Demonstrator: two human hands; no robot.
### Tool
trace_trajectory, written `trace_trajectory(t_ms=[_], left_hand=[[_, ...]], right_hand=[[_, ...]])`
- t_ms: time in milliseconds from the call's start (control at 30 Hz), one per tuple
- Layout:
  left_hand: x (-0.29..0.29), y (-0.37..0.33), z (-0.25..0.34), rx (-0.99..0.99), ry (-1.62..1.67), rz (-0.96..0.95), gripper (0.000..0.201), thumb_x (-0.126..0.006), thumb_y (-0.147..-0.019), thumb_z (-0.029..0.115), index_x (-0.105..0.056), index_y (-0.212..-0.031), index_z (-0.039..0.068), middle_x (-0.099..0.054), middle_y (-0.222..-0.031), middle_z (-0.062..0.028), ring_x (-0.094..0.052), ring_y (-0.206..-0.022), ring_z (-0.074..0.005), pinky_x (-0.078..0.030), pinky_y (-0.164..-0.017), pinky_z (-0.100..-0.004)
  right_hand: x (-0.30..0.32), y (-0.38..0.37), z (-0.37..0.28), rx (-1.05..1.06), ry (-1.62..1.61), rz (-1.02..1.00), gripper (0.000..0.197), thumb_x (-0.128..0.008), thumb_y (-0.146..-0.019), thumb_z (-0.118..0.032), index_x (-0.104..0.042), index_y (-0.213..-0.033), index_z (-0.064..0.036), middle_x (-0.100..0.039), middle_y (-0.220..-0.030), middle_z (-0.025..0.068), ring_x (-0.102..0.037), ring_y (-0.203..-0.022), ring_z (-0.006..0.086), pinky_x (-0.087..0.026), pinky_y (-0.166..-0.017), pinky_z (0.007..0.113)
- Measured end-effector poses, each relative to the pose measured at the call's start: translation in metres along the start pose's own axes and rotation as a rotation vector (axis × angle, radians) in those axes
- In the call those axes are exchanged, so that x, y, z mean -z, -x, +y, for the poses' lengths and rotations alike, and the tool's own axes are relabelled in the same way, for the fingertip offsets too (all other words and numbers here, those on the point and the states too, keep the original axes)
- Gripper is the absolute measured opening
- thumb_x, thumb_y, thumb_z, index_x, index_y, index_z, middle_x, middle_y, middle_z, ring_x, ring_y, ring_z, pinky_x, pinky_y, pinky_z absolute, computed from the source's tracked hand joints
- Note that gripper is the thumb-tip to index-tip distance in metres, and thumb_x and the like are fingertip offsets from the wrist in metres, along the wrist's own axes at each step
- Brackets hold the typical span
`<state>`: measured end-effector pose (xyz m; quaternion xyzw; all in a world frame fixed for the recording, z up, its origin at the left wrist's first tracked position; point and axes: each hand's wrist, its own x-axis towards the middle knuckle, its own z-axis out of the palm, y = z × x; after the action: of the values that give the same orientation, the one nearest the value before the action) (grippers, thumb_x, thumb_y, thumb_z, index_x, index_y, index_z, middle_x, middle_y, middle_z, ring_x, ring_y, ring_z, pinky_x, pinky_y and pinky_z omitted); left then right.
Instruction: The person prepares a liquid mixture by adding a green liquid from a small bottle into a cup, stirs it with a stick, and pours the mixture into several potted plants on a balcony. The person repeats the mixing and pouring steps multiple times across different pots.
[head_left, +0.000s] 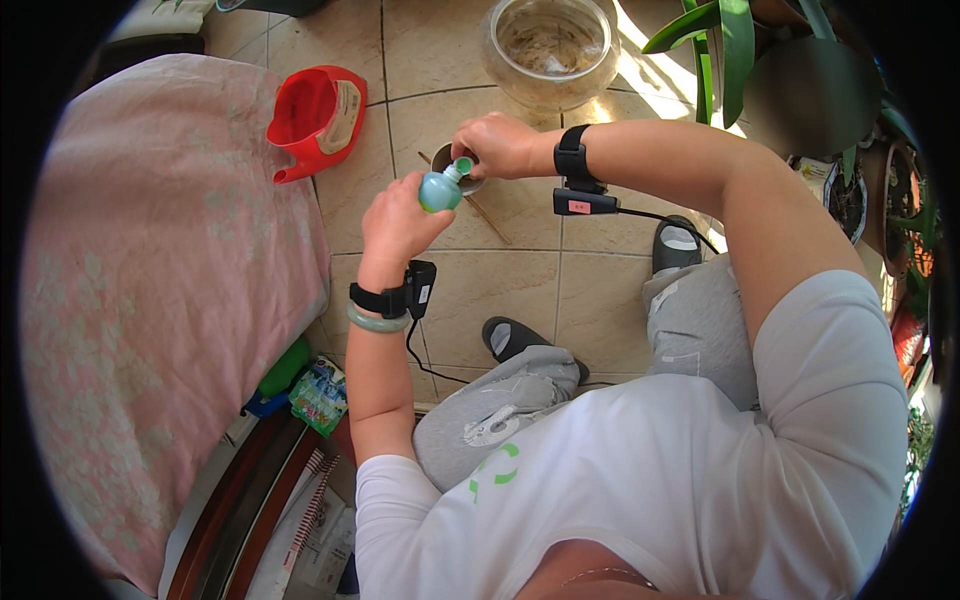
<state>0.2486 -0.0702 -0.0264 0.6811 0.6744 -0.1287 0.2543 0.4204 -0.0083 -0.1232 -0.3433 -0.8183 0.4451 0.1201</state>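
A big pink bed (150, 300) lies left of both hands. A glass bowl (550, 45) stands just beyond them on the floor. The left hand (395, 225) has its grip closed around a small green bottle (440, 190). The right hand (500, 145) pinches the bottle's cap (463, 166), which looks not yet off, above a small cup (450, 165).

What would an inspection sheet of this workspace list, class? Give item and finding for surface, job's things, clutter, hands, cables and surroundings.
Surface: beige tiled floor.
Job's things: small round green plastic bottle, tilted; small dark cup at its spout.
Clutter: red plastic jug, thin sticks, glass bowl.
Hands: left hand grips the bottle; right hand holds the cup.
Cables: black wire from right wrist unit; another from the left.
Surroundings: pink floral bedcover, potted plants.
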Motion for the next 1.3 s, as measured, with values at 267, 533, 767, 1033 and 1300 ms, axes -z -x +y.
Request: trace_trajectory(t_ms=[267,533,767,1033,1300], left_hand=[[-0.0009,-0.0001,-0.0015,0.001,0.003,0.002,0.046,-0.070,-0.065,0.031,-0.060,-0.106,0.011,-0.065,-0.097,-0.0150,-0.062,-0.093,-0.0332,-0.051,-0.077,-0.0431],[-0.0025,-0.0009,-0.0032,-0.003,0.006,-0.002,0.045,-0.070,-0.065,0.030,-0.061,-0.104,0.010,-0.065,-0.096,-0.0148,-0.062,-0.091,-0.0337,-0.051,-0.076,-0.0435],[-0.0024,0.0002,-0.0044,-0.003,0.004,0.025,0.045,-0.069,-0.065,0.030,-0.061,-0.105,0.011,-0.065,-0.097,-0.0140,-0.062,-0.092,-0.0333,-0.051,-0.077,-0.0434],[0.0009,0.0011,-0.0019,0.001,-0.004,0.014,0.046,-0.069,-0.065,0.030,-0.061,-0.106,0.012,-0.065,-0.096,-0.0133,-0.062,-0.092,-0.0325,-0.051,-0.077,-0.0430],[-0.0009,0.0027,-0.0053,-0.014,0.028,0.059,0.049,-0.071,-0.064,0.027,-0.059,-0.109,0.012,-0.063,-0.101,-0.0122,-0.059,-0.096,-0.0327,-0.050,-0.079,-0.0428]], right_hand=[[-0.0024,-0.0008,0.0030,0.036,0.000,0.033,0.024,-0.071,-0.066,-0.013,-0.067,-0.089,-0.0076,-0.064,-0.087,0.0098,-0.063,-0.081,0.0290,-0.051,-0.071,0.039],[-0.0033,-0.0008,0.0033,0.030,-0.005,0.036,0.022,-0.071,-0.067,-0.014,-0.067,-0.088,-0.0083,-0.064,-0.088,0.0093,-0.062,-0.081,0.0291,-0.051,-0.071,0.039],[-0.0022,-0.0015,0.0012,0.019,0.016,0.033,0.023,-0.072,-0.067,-0.014,-0.067,-0.089,-0.0084,-0.064,-0.088,0.0092,-0.062,-0.081,0.0288,-0.050,-0.072,0.039],[0.0007,-0.0006,-0.0013,0.023,0.007,0.012,0.024,-0.073,-0.067,-0.014,-0.067,-0.089,-0.0083,-0.063,-0.087,0.0092,-0.062,-0.082,0.0287,-0.050,-0.072,0.039],[-0.0025,-0.0023,0.0029,0.065,0.009,0.068,0.020,-0.070,-0.069,-0.014,-0.067,-0.088,-0.0087,-0.064,-0.088,0.0090,-0.063,-0.080,0.0291,-0.051,-0.071,0.039]])
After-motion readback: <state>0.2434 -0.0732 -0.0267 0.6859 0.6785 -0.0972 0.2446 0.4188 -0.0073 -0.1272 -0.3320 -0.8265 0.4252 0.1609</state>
